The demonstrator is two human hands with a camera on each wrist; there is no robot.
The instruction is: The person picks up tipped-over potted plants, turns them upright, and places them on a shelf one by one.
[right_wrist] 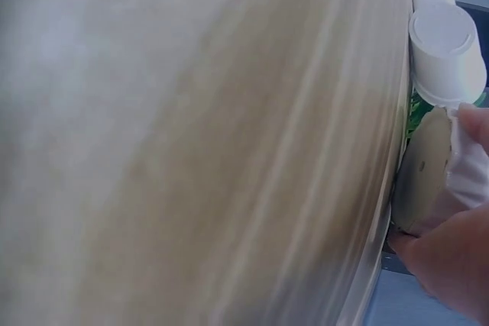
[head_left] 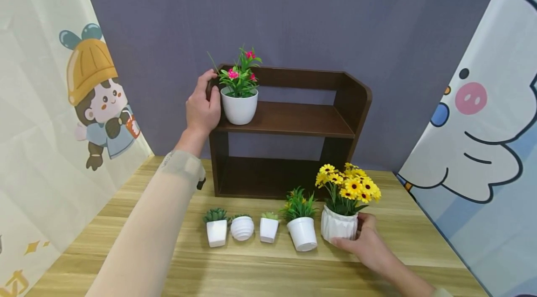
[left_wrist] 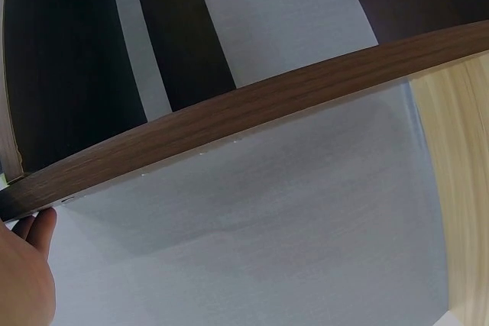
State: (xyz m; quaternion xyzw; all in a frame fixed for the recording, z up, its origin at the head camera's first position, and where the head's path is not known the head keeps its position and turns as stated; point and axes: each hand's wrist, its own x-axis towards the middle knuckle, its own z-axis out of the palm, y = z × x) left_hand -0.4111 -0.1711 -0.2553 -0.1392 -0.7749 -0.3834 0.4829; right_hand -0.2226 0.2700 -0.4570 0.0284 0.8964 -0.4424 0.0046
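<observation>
My left hand (head_left: 203, 105) grips the upper left side panel of a dark brown two-tier shelf (head_left: 299, 117); the left wrist view shows its fingers at the panel edge (left_wrist: 252, 104). Just right of that hand, a white pot with pink flowers (head_left: 239, 106) stands on the upper tier. My right hand (head_left: 371, 243) holds a ridged white pot with yellow sunflower-like blooms (head_left: 339, 226), thumb at the front and fingers on the right side. In the right wrist view, the underside of this flowerpot (right_wrist: 426, 169) shows.
Left of the yellow flowers, a row on the wooden table (head_left: 251, 273) holds a grassy plant in a white pot (head_left: 303, 234), a small square-potted succulent (head_left: 269, 229), a round ribbed pot (head_left: 242, 228) and another succulent (head_left: 216, 231). Cartoon-printed cloths hang on both sides.
</observation>
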